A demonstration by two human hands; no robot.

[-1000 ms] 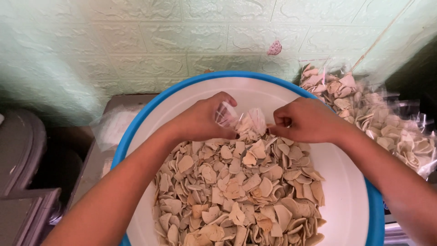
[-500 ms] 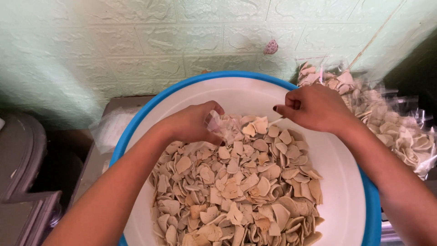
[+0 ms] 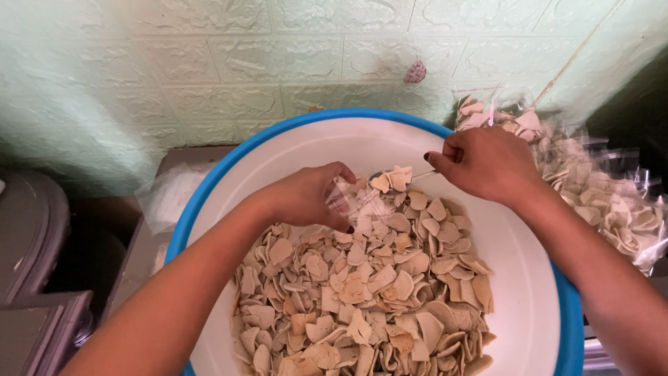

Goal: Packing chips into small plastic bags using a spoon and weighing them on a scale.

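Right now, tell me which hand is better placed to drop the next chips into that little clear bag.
Probably the right hand: it lifts a spoon loaded with chips beside the clear bag. The left hand is occupied gripping that bag over the chips in the basin.

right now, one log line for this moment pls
left hand: holds clear bag | right hand: holds spoon of chips | basin: beige chips
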